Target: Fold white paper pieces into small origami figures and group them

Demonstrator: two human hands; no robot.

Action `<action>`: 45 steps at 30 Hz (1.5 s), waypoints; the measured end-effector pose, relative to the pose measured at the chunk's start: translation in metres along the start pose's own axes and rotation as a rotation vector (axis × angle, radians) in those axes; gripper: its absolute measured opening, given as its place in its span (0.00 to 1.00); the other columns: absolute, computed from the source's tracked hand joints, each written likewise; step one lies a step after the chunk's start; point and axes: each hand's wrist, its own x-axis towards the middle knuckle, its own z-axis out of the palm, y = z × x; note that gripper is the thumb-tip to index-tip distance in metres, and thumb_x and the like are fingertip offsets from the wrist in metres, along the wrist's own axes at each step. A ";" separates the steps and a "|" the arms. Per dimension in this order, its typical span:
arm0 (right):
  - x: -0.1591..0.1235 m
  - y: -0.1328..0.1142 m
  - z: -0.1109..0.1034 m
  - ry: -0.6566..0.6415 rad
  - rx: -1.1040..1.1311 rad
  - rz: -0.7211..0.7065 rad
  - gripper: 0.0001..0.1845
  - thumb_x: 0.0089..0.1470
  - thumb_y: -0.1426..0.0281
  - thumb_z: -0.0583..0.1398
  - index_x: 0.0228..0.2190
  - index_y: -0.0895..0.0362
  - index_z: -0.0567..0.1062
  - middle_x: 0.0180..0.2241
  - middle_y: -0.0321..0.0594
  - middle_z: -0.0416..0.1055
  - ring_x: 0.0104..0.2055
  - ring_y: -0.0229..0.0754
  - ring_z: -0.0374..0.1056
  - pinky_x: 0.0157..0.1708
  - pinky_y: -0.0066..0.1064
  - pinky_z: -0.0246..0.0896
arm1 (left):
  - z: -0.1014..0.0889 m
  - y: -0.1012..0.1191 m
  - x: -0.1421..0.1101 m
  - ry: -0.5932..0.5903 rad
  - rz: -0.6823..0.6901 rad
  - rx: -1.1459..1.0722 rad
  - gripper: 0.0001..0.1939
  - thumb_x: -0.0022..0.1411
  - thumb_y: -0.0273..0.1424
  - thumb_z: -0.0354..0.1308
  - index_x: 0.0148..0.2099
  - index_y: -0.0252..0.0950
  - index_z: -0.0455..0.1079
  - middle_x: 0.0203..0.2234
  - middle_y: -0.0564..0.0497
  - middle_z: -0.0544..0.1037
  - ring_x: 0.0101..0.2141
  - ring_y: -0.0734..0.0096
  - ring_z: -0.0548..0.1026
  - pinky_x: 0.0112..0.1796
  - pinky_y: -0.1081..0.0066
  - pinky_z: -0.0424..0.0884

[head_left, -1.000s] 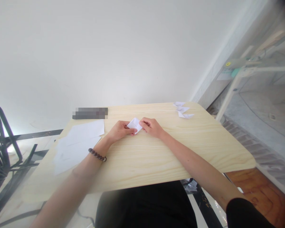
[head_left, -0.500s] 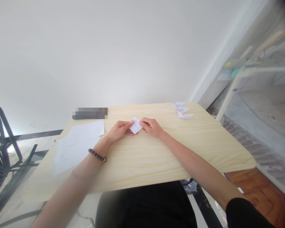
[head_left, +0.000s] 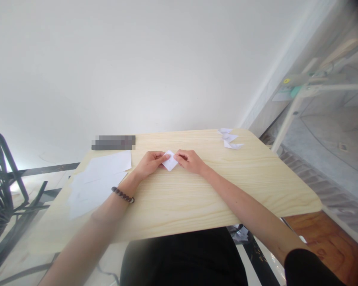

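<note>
A small folded piece of white paper [head_left: 170, 163], diamond-shaped, is held between my two hands over the middle of the table. My left hand [head_left: 151, 162] pinches its left corner, thumb on top and the other fingers partly hidden behind. At the right corner, my right hand [head_left: 191, 160] grips it between thumb and curled fingers. Several folded white paper shapes with pointed ends [head_left: 230, 139] lie together at the table's far right. To the left of my left hand are loose white paper sheets [head_left: 98, 178], overlapping each other.
The light wooden table [head_left: 179, 206] stands against a white wall [head_left: 173, 63]. A dark blurred-out block [head_left: 113, 142] lies at its back left. A black chair [head_left: 6, 174] is on the left; a white metal frame [head_left: 289, 115] is on the right.
The folded paper has shifted slightly down toward me. The fingers of my left hand that showed beneath it are now tucked behind, and both thumbs rest on its face.
</note>
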 end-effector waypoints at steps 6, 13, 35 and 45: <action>0.000 0.000 -0.001 -0.005 -0.024 -0.002 0.16 0.53 0.65 0.48 0.20 0.59 0.64 0.18 0.32 0.59 0.21 0.31 0.52 0.23 0.24 0.46 | 0.003 0.004 -0.002 0.045 0.049 0.027 0.20 0.51 0.44 0.54 0.37 0.31 0.70 0.29 0.48 0.74 0.30 0.70 0.69 0.31 0.72 0.66; -0.001 -0.001 0.000 -0.046 -0.048 -0.034 0.14 0.52 0.65 0.49 0.21 0.59 0.67 0.19 0.32 0.60 0.21 0.31 0.53 0.23 0.24 0.46 | 0.003 0.007 -0.004 0.107 0.099 0.104 0.19 0.51 0.43 0.54 0.37 0.32 0.69 0.29 0.49 0.73 0.29 0.72 0.68 0.29 0.74 0.64; 0.001 0.001 0.007 0.052 -0.146 0.013 0.14 0.54 0.64 0.49 0.25 0.59 0.68 0.21 0.34 0.64 0.22 0.32 0.55 0.24 0.24 0.47 | 0.001 0.008 -0.002 0.098 0.070 0.058 0.17 0.51 0.43 0.54 0.35 0.33 0.69 0.26 0.51 0.73 0.27 0.74 0.68 0.28 0.75 0.62; 0.002 0.001 0.004 -0.016 -0.087 -0.037 0.14 0.54 0.66 0.48 0.24 0.59 0.68 0.22 0.34 0.64 0.23 0.31 0.55 0.24 0.24 0.47 | -0.006 0.001 -0.001 0.116 0.060 0.083 0.16 0.50 0.41 0.56 0.33 0.33 0.72 0.27 0.50 0.75 0.27 0.72 0.69 0.29 0.74 0.63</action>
